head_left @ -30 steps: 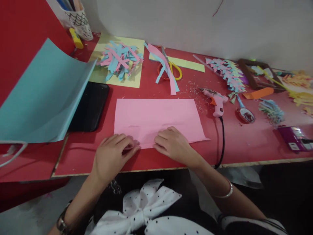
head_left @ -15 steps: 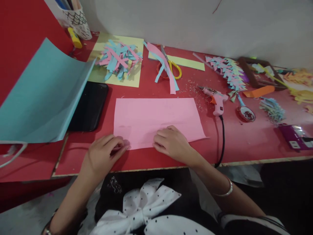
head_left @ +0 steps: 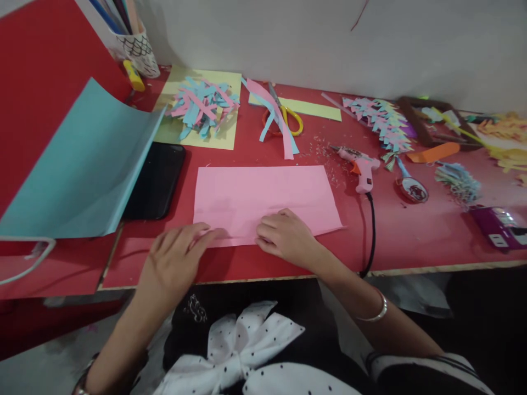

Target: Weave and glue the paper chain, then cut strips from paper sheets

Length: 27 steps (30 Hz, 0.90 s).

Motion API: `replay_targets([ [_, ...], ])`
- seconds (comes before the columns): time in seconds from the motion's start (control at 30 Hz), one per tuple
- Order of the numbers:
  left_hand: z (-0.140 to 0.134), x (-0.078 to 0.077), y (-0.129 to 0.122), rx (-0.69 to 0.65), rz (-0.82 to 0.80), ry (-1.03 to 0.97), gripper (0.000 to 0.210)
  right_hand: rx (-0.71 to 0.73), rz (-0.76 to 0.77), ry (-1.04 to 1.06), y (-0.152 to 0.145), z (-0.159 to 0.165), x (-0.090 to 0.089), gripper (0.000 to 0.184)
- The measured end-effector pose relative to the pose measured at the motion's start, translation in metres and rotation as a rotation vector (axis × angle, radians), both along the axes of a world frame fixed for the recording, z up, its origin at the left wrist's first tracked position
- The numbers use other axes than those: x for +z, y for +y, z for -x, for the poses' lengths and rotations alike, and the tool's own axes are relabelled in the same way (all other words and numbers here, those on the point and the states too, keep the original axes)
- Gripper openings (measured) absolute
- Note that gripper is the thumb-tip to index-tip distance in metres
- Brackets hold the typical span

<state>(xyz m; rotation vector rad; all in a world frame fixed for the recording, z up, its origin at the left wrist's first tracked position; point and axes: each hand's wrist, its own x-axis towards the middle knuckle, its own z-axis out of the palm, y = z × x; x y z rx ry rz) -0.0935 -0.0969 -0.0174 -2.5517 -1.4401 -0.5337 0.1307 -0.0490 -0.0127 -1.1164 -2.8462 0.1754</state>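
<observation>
A pink sheet of paper (head_left: 259, 189) lies flat in front of me, its near edge slightly turned up in a narrow fold. At its near left corner is my left hand (head_left: 177, 249), with thumb and fingers apart, the thumb stretched over the paper's edge. My right hand (head_left: 284, 236) is closed over the middle of the near edge, fingers curled and pressed onto the fold. Its fingertips are partly hidden.
Left stand a teal folded sheet (head_left: 82, 170) and a black phone-like slab (head_left: 158, 181). Behind lie cut paper strips (head_left: 201, 107) and yellow-handled scissors (head_left: 294, 122). To the right are a pink glue gun (head_left: 362, 167) with its cord and a purple device (head_left: 496, 227).
My left hand has loosened from a pinch at the corner, its fingers now spreading over the near edge. The right hand stays on the fold. The view has shifted slightly.
</observation>
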Motion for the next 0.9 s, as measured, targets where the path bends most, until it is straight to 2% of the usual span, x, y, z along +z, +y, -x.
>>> replay_targets([
  [0.07, -0.017, 0.003, -0.002, -0.119, -0.096, 0.028, 0.038, 0.004, -0.007, -0.002, 0.0, 0.001, 0.0, 0.022],
  [0.1, -0.026, 0.003, -0.003, -0.182, -0.093, 0.038, 0.037, 0.005, -0.01, 0.002, 0.0, 0.0, 0.0, 0.022],
  [0.17, -0.04, 0.001, -0.007, -0.221, -0.075, 0.039, 0.036, 0.008, -0.008, 0.02, -0.001, -0.001, 0.001, 0.023],
  [0.33, -0.051, -0.006, -0.015, -0.133, -0.009, 0.024, 0.042, 0.026, 0.011, 0.099, -0.003, -0.019, 0.002, 0.022],
  [0.7, -0.055, -0.007, -0.023, -0.069, 0.035, 0.049, 0.043, -0.116, -0.047, 0.149, -0.007, -0.066, 0.004, 0.035],
  [0.9, -0.055, -0.006, -0.024, -0.061, 0.061, 0.047, 0.043, -0.086, 0.025, 0.25, -0.007, -0.08, 0.004, 0.034],
])
